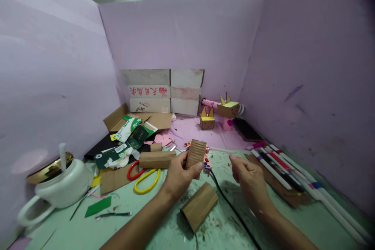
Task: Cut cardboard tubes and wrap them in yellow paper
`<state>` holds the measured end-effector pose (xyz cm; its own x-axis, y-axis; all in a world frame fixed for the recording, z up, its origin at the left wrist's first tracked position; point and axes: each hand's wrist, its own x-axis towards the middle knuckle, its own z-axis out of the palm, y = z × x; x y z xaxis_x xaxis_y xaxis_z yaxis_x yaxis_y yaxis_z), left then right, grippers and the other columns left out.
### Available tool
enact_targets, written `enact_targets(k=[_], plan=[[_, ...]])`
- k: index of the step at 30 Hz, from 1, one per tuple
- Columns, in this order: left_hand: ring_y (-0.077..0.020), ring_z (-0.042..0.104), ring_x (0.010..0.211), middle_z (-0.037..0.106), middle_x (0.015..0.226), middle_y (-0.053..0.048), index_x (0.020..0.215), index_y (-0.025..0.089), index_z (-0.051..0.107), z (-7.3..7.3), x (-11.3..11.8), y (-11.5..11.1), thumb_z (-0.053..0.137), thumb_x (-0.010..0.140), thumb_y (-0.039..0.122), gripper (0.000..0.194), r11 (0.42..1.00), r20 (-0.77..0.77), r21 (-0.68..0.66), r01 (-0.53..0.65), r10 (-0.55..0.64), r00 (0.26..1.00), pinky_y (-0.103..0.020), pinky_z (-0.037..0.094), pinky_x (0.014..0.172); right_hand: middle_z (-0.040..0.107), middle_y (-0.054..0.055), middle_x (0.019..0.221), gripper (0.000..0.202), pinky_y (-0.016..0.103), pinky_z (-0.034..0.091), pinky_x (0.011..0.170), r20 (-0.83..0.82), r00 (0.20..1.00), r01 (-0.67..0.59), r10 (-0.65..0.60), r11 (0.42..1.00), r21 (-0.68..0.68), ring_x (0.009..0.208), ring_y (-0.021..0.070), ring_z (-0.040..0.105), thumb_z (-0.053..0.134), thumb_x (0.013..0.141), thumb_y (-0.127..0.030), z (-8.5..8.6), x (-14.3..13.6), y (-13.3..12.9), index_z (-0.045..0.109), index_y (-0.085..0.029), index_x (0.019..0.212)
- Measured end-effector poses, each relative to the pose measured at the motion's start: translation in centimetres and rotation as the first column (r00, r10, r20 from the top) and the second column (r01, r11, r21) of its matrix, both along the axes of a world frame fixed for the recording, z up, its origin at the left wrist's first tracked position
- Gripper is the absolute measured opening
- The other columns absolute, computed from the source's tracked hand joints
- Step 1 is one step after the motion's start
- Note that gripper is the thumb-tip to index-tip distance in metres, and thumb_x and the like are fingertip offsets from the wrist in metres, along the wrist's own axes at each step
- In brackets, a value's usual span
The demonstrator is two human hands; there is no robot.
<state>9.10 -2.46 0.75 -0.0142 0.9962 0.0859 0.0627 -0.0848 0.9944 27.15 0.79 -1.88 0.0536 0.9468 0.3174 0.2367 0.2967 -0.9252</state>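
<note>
In the middle of the head view, my left hand (pixel 182 175) grips a small ridged cardboard piece (pixel 196 154) between thumb and fingers, held upright above the table. My right hand (pixel 249 175) is raised to the right, apart from the piece, its fingers curled together; whether something tiny is between them is hidden. A folded brown cardboard tube (pixel 199 206) lies on the green table below and between the hands. Another cardboard tube (pixel 157 159) rests just left of my left hand, over scissors with red and yellow handles (pixel 147 181).
A black cable (pixel 231 206) runs from a patterned glue gun (pixel 207 163). Markers (pixel 281 164) and a phone (pixel 247 129) lie right; a white mug (pixel 63 183) and card scraps (pixel 129 131) left. Behind stand cardboard cat figures (pixel 207 122) and a white box panel (pixel 164 91).
</note>
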Motion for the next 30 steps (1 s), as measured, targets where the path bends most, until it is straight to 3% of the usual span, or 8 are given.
enact_targets(k=[4,6,9,11,17,20,25,30], plan=[[-0.0166,0.053,0.069,0.063,0.075,-0.001,0.091,0.017,0.066,1.4,-1.2,-0.1,0.065,0.065,0.035,0.032,0.997,-0.38,0.076,-0.032,0.059,0.923,-0.025,0.038,0.06,0.059,0.002,0.076,0.013,0.032,0.044,0.069,0.019,0.994,-0.111,0.11,0.979,0.171,0.074,0.0194,0.056,0.051,0.081,-0.028,1.4,-0.4,0.7,0.058,-0.021,0.09],[-0.0203,0.057,0.077,0.066,0.083,-0.001,0.098,0.021,0.067,2.3,-2.1,0.0,0.065,0.065,0.035,0.035,0.994,-0.584,0.109,-0.013,0.075,0.808,-0.028,0.04,0.067,0.059,0.008,0.107,0.036,0.039,0.04,0.088,0.213,0.961,-0.241,0.174,0.909,0.341,0.101,0.024,0.053,0.055,0.078,-0.02,2.9,-1.1,1.3,0.052,-0.024,0.114],[-0.02,0.059,0.075,0.068,0.082,-0.001,0.094,0.021,0.068,3.6,-3.5,0.7,0.065,0.066,0.036,0.032,0.99,-0.684,0.129,0.065,0.041,0.729,-0.028,0.041,0.066,0.052,0.007,0.127,0.062,0.045,0.031,0.099,0.636,0.701,-0.638,0.322,0.682,0.357,0.119,0.028,0.04,0.059,0.069,-0.006,5.1,-2.8,2.6,0.047,-0.027,0.126],[-0.018,0.059,0.071,0.068,0.079,0.001,0.09,0.02,0.068,4.2,-4.9,1.6,0.06,0.071,0.04,0.029,0.986,-0.711,0.11,0.128,-0.012,0.703,-0.025,0.042,0.062,0.059,0.008,0.117,0.063,0.044,0.038,0.092,0.717,0.594,-0.729,0.365,0.62,0.289,0.108,0.0264,0.049,0.055,0.069,-0.002,5.7,-3.9,3.4,0.048,-0.028,0.126],[-0.0261,0.053,0.105,0.062,0.115,-0.009,0.11,0.018,0.061,3.6,-11.8,5.0,0.053,0.075,0.03,0.038,0.993,-0.836,0.115,-0.004,0.099,0.539,-0.034,0.037,0.088,0.062,0.01,0.108,0.051,0.042,0.044,0.084,0.493,0.785,-0.537,0.375,0.808,0.243,0.097,0.0263,0.057,0.065,0.071,-0.015,3.5,-3.8,5.0,0.054,-0.023,0.12],[-0.0259,0.058,0.095,0.068,0.098,-0.009,0.092,0.02,0.067,2.3,-14.0,6.6,0.062,0.067,0.026,0.026,1.0,-0.884,0.006,-0.007,0.008,0.468,-0.033,0.04,0.082,0.064,0.008,0.105,0.047,0.041,0.044,0.084,0.396,0.846,-0.465,0.358,0.859,0.215,0.096,0.0265,0.058,0.066,0.071,-0.019,2.3,-3.0,5.4,0.056,-0.024,0.117],[-0.013,0.056,0.061,0.061,0.066,0.001,0.073,0.015,0.061,1.3,-14.4,8.9,0.064,0.074,0.031,0.016,0.983,-0.913,-0.183,-0.007,-0.167,0.372,-0.029,0.045,0.063,0.063,0.008,0.105,0.049,0.039,0.044,0.081,0.487,0.812,-0.459,0.323,0.868,0.19,0.094,0.0259,0.058,0.065,0.07,-0.018,1.9,-2.7,5.5,0.055,-0.022,0.118],[-0.0232,0.057,0.08,0.063,0.086,-0.007,0.088,0.015,0.059,4.0,-11.8,7.9,0.067,0.061,0.024,0.029,1.0,-0.926,-0.02,-0.021,-0.011,0.378,-0.033,0.041,0.07,0.062,0.011,0.105,0.048,0.041,0.044,0.081,0.553,0.774,-0.467,0.308,0.868,0.17,0.095,0.0271,0.057,0.063,0.071,-0.017,2.2,-2.2,5.4,0.054,-0.019,0.119]])
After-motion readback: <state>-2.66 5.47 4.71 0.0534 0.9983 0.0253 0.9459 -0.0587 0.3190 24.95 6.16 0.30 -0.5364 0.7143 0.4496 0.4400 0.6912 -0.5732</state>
